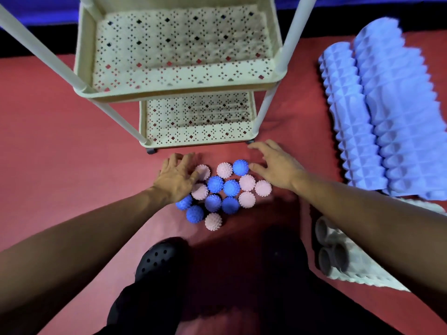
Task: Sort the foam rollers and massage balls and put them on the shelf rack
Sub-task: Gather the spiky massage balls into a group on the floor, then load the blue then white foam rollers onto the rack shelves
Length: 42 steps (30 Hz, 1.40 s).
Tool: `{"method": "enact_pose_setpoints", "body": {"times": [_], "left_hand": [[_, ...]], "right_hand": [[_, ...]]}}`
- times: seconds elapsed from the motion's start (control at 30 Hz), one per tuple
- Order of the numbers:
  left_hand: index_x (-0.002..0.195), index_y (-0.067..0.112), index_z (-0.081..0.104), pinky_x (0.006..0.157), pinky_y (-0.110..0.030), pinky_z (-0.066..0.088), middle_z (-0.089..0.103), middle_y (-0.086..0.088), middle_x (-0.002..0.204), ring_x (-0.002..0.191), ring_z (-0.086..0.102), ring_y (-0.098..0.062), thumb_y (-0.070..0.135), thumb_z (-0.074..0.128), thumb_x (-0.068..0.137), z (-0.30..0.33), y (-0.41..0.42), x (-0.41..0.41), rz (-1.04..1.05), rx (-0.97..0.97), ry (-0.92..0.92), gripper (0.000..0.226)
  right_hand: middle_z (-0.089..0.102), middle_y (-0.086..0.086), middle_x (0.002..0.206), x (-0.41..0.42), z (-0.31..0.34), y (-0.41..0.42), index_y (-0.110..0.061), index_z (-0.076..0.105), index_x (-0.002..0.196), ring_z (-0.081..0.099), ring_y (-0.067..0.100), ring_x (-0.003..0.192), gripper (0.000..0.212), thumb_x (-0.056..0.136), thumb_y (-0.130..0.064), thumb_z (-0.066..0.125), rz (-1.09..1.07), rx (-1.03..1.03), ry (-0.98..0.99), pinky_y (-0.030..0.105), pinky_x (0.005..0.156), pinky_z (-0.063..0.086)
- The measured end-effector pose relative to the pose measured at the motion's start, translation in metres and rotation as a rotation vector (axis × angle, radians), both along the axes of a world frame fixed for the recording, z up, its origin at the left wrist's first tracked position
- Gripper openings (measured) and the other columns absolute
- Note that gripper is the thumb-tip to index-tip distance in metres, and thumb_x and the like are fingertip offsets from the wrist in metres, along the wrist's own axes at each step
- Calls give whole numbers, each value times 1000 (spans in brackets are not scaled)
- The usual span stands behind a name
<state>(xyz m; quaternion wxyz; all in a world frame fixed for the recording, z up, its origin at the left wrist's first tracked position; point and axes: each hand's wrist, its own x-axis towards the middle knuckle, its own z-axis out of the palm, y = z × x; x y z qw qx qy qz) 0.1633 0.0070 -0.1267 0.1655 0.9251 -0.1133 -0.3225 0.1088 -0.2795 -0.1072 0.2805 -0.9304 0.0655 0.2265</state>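
Spiky massage balls (223, 193) clustered on the red floor (60, 153), a hand at each side.

Blue and pink balls lie just before the cream shelf rack (176, 93). The left hand (177, 180) rests spread on the pink ones; the right hand (275, 168) hovers wide beside a blue ball (240, 167). 2 blue foam rollers (377, 117) lie right, white rollers (348, 259) nearer.

pink ball (199, 190) half under left hand (177, 179)
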Motion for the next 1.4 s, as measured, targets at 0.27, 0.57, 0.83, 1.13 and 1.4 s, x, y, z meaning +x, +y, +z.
{"method": "enact_pose_setpoints", "body": {"times": [0.27,0.57,0.83,1.13,1.4], "left_hand": [[144,19,49,109,-33,35,45,-10,136,120,57,-29,48,41,104,139,-22,4,-73,-121,-67,50],[136,27,56,104,-36,46,57,-2,133,105,63,-15,61,42,97,302,-78,-71,-126,-378,-137,54],[136,18,57,105,-29,43,59,-2,126,103,59,-12,40,54,102,348,-151,-149,-138,-607,-146,41],[141,23,52,106,-37,45,54,-1,131,113,57,-14,42,52,102,312,-183,-154,-226,-608,-130,44],[144,28,48,105,-35,45,52,3,133,115,57,-13,51,49,100,292,-199,-118,-246,-624,-191,50]], "right_hand": [[53,4,139,-23,141,-31,-19,54,136,53,22,129,41,99,-34,61,23,-42,-63,35,109,40],[55,1,135,-123,263,-44,-22,56,133,56,18,124,39,98,-39,60,-133,-55,-152,36,107,42],[59,-1,133,-221,277,-73,-16,59,131,59,17,117,38,98,-37,61,-405,-12,-172,26,93,41],[50,5,142,-242,214,-110,-18,52,139,56,22,123,52,96,-45,62,-521,-30,-39,41,102,46],[51,8,121,-183,164,-166,-11,46,141,56,25,103,57,94,-30,71,-995,253,-42,31,87,44]]}}
